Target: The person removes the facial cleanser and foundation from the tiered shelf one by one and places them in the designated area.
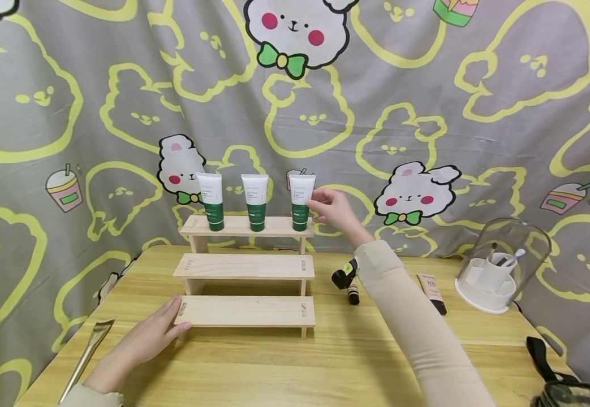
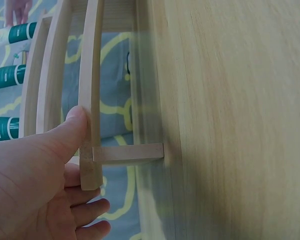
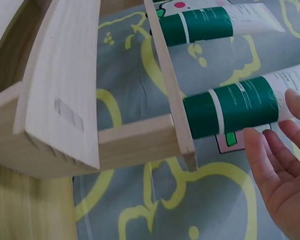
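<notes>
A three-tier wooden display stand [image 1: 244,267] stands on the table. My left hand [image 1: 147,333] holds the left end of its lowest step, thumb [image 2: 76,120] along the front edge and fingers around the end. On the top step three white-and-green squeeze tubes stand upright on their caps: a left tube [image 1: 213,200], a middle tube [image 1: 255,200] and a right tube [image 1: 301,200]. My right hand [image 1: 336,212] is beside the right tube, fingers loosely spread. In the right wrist view its fingertips are close to the tube [image 3: 240,107]; whether they touch it I cannot tell.
Right of the stand lie a small black item [image 1: 344,275] and a pink-and-black tube [image 1: 431,293]. Farther right is a clear-domed brush holder [image 1: 488,282]. A gold-toned brush [image 1: 87,353] lies at the left edge. A black strapped object [image 1: 569,390] sits at front right. A patterned curtain [image 1: 407,147] hangs behind.
</notes>
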Motion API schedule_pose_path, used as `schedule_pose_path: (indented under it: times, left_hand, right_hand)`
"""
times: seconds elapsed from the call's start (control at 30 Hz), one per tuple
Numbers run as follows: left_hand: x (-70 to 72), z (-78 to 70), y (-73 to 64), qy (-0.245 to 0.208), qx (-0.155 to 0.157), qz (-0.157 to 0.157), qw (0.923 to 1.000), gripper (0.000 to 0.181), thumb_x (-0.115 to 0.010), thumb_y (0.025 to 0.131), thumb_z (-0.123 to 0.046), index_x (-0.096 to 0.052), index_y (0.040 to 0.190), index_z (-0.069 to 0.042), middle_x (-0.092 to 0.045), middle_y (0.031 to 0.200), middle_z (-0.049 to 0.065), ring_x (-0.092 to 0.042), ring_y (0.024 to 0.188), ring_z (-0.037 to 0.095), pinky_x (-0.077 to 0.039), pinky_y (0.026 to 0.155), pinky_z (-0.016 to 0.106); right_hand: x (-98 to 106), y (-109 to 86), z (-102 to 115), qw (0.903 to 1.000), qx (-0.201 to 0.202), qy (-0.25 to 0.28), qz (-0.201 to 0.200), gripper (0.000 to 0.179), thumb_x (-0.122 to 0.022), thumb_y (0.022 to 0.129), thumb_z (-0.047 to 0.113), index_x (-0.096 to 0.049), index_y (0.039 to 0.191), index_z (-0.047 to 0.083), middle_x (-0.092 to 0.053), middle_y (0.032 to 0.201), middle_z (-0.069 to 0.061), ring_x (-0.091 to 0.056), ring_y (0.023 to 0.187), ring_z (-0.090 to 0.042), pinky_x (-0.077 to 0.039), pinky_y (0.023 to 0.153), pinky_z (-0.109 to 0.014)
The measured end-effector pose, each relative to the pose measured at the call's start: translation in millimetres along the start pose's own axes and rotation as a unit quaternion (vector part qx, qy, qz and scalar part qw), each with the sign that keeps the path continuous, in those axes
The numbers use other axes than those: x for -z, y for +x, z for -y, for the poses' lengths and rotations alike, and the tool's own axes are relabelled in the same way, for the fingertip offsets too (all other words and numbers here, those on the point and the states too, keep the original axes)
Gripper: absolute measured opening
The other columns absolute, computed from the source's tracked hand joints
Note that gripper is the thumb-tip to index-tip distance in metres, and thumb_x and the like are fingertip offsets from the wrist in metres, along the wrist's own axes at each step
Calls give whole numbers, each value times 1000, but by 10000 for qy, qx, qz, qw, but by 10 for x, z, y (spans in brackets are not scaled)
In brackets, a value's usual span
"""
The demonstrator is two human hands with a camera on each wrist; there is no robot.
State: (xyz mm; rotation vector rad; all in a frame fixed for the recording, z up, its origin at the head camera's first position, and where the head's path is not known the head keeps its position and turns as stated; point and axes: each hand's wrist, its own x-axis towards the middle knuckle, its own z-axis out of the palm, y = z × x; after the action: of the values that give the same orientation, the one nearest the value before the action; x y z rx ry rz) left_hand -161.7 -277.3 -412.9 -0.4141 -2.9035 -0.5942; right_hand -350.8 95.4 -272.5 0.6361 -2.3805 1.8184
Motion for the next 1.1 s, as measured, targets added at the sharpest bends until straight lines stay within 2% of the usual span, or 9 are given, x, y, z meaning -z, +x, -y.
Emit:
schedule_pose_path:
  times: [0.07, 0.2, 0.27, 0.43, 0.8, 1.0, 1.1]
  left_hand:
    - [4, 0, 0, -1, 2, 12, 10000, 71, -52, 93, -38, -32, 134, 17, -30, 137, 34, -32, 124, 47, -28, 98, 57]
    - [8, 1, 2, 6, 19, 41, 10000, 71, -52, 93, -39, -32, 134, 17, -29, 138, 34, -31, 124, 47, -28, 98, 57]
    - [8, -1, 0, 3, 21, 43, 10000, 71, -52, 93, -39, -32, 134, 17, -29, 138, 34, -31, 124, 47, -28, 98, 57]
    - [9, -7, -6, 8, 7, 30, 10000, 71, -52, 94, -38, -32, 134, 16, -30, 137, 34, -32, 124, 47, -29, 98, 57]
    - [-10, 20, 5, 80, -118, -139, 9998, 69, -54, 93, -35, -34, 133, 17, -33, 135, 34, -35, 121, 47, -31, 96, 57]
    - [6, -2, -1, 13, -43, -22, 10000, 70, -52, 93, -37, -32, 134, 16, -30, 137, 34, -32, 124, 47, -29, 98, 57]
    - [5, -2, 1, 13, -19, 23, 10000, 70, -52, 94, -37, -32, 134, 16, -29, 137, 34, -32, 124, 47, -29, 98, 57]
  right_hand:
    - [-33, -6, -5, 9998, 95, 167, -30, 34, -67, 86, 18, -58, 112, -2, -60, 104, -14, -58, 97, -28, -55, 66, -37]
    - [-84, -1, -10, 9995, -32, 272, -152, 32, -67, 86, 16, -58, 113, -1, -61, 106, -14, -60, 95, -24, -55, 68, -37]
    - [-104, 15, -16, 9994, -189, 236, -197, 33, -64, 88, 14, -57, 116, -1, -60, 110, -16, -59, 98, -26, -55, 70, -38]
    - [-121, 21, -13, 9990, -299, 228, -245, 32, -62, 89, 12, -56, 118, -2, -59, 111, -18, -58, 97, -26, -55, 68, -37]
    - [-107, -11, 10, 9989, -248, 290, -283, 31, -62, 89, 11, -57, 116, -3, -60, 109, -18, -59, 94, -26, -55, 69, -37]
    - [-60, -80, 14, 9991, -153, 228, -309, 32, -62, 89, 11, -57, 117, -4, -61, 109, -18, -61, 92, -26, -52, 76, -45]
    - [-15, -159, 20, 9994, -99, 132, -306, 31, -63, 89, 13, -58, 115, -3, -62, 108, -18, -61, 92, -26, -53, 75, -44]
